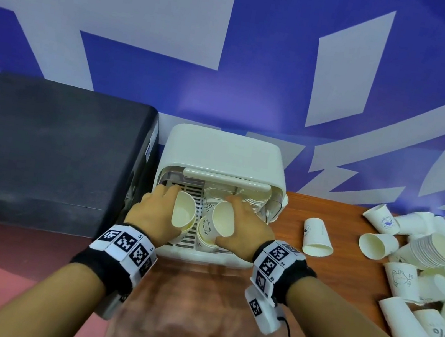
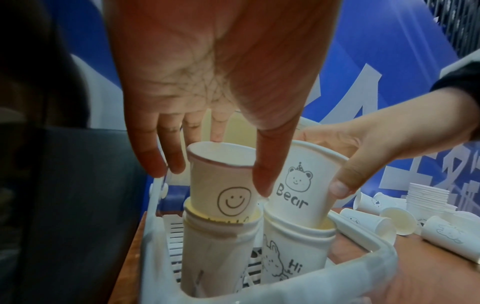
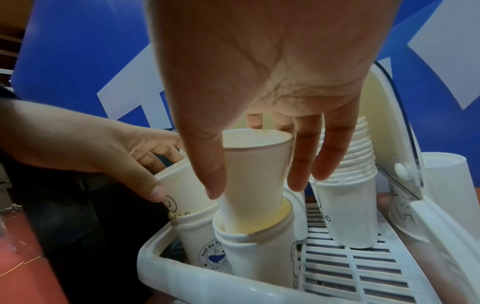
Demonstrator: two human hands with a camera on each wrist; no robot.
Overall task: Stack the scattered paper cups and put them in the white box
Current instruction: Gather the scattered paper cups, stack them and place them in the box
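Observation:
The white box (image 1: 226, 154) stands open on the table with its lid tipped back. My left hand (image 1: 172, 211) grips a smiley-face paper cup (image 2: 223, 181) by thumb and fingers, its base set in a cup stack (image 2: 215, 246) at the box's front left. My right hand (image 1: 229, 220) grips a "Bear" cup (image 2: 303, 185), its base inside the neighbouring stack (image 3: 259, 246) marked "Hi". A taller stack (image 3: 348, 185) stands further back in the box on the slatted floor.
A black case (image 1: 42, 154) sits tight against the box's left side. Right of the box one cup (image 1: 316, 237) lies alone on the wooden table (image 1: 344, 275). Beyond it are several scattered cups (image 1: 402, 278) and a nested stack (image 1: 435, 251). A blue and white wall stands behind.

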